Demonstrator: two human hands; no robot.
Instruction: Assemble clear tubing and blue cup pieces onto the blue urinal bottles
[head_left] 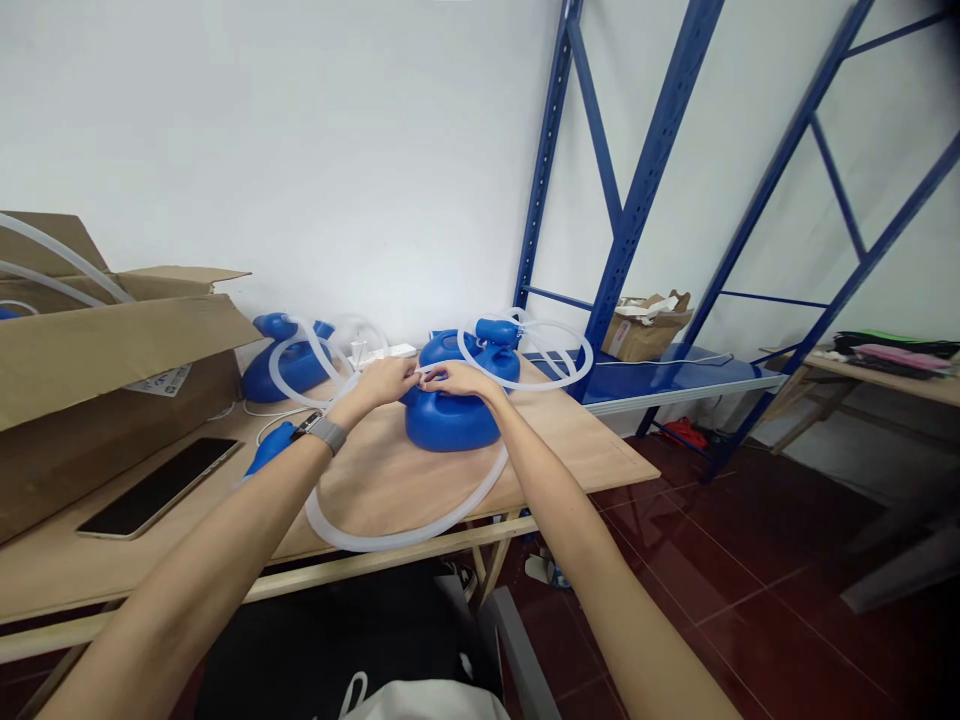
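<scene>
While the clear tube [405,535] lay in one loose loop beside the blue pump [450,425] on the bench [592,445], I had the fingers of my left hand [386,382] and right hand [459,380] pinched on it above the pump. The pump behind [496,332] already carried a neat coil; this tube, I judged, was not yet coiled.

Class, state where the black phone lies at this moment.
In the head view, the black phone lies flat on the left side of the wooden table, right beside the open cardboard box and left of the person's left forearm.
</scene>
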